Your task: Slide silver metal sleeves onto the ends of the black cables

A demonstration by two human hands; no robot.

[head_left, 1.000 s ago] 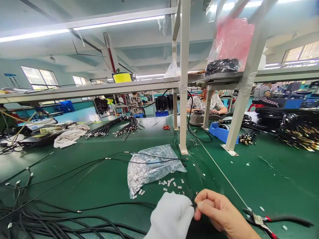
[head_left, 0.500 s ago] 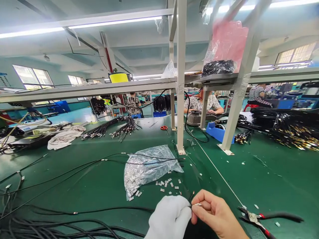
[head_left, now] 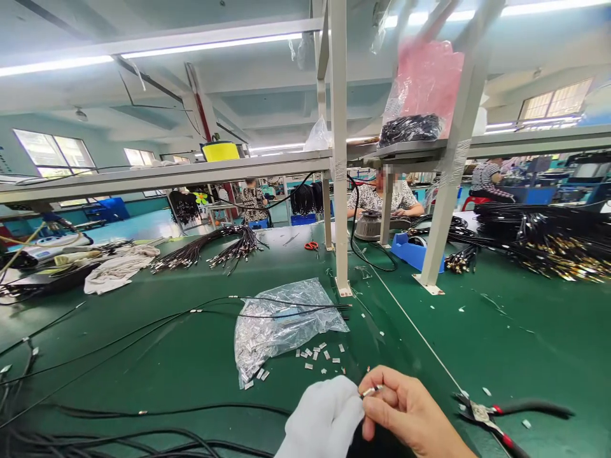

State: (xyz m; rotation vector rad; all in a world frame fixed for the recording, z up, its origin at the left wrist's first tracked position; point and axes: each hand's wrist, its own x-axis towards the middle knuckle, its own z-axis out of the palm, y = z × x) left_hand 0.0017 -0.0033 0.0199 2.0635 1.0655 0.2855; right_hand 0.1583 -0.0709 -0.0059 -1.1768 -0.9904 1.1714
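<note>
My left hand [head_left: 321,416], in a white glove, is closed around a black cable [head_left: 260,406] that runs in from the left. Right against it, my bare right hand [head_left: 405,407] pinches a small silvery metal piece [head_left: 372,390] between thumb and forefinger at the cable's end. How the piece sits on the cable is too small to tell. Just beyond the hands, several small silver clips [head_left: 309,366] lie scattered beside a clear plastic bag [head_left: 296,318] full of the same kind. Cutting pliers [head_left: 483,412] with black and red handles rest to the right.
Loose black cables [head_left: 119,442] cover the lower left of the green table [head_left: 167,369]. Two cables cross the bag. Shelf posts [head_left: 340,191] rise from the table ahead. Farther back are red-handled scissors [head_left: 311,245], a blue tape dispenser [head_left: 405,251], cable bundles [head_left: 539,242] and a seated person [head_left: 377,200].
The view has shifted slightly. The silvery piece between my right thumb and forefinger now shows more and is tilted differently. Both hands remain together.
</note>
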